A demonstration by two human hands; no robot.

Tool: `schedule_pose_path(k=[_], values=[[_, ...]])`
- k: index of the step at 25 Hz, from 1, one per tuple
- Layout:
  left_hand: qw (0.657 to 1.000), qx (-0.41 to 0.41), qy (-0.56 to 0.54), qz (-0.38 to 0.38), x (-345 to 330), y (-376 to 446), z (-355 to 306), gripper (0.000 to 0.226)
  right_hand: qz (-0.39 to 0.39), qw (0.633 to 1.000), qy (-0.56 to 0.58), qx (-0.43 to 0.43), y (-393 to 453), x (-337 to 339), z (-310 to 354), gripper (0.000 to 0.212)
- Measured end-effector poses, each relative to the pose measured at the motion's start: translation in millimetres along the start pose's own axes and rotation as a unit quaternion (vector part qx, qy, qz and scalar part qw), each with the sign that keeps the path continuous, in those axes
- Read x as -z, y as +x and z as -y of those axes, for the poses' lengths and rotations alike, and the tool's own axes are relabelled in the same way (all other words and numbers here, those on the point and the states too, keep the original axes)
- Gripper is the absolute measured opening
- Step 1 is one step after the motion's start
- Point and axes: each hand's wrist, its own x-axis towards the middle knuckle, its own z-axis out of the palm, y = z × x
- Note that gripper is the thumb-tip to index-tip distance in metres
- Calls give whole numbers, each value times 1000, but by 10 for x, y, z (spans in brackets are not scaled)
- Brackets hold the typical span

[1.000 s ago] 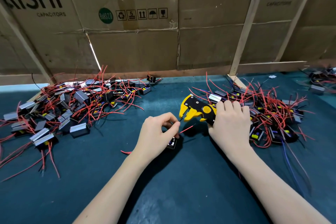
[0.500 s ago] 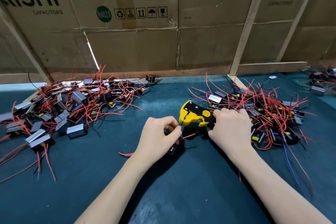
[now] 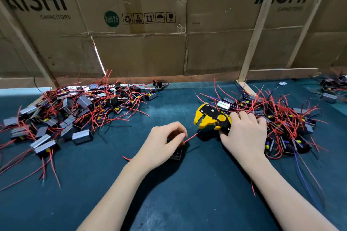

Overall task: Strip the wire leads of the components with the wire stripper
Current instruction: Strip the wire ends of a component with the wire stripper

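green mat (image 3: 187,202) | yellow-black wire stripper (image 3: 212,119) open-mouthed | right hand (image 3: 244,137) holds

Dark teal table mat (image 3: 187,202), printed cardboard boxes (image 3: 140,47) behind, pale wooden slats (image 3: 257,30)

component (image 3: 176,154) mostly under left hand (image 3: 161,143)

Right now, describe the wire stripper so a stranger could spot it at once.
On the dark green table, look just left of the right-hand pile of red-wired components. The wire stripper is in the right hand, the only yellow-and-black tool, its jaws open.
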Motion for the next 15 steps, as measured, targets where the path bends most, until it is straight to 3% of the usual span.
schedule_pose_path(k=[15], values=[[999,34,-37,18,53,4,73,21,2,1000,-17,21,-19,-21,-5,46]])
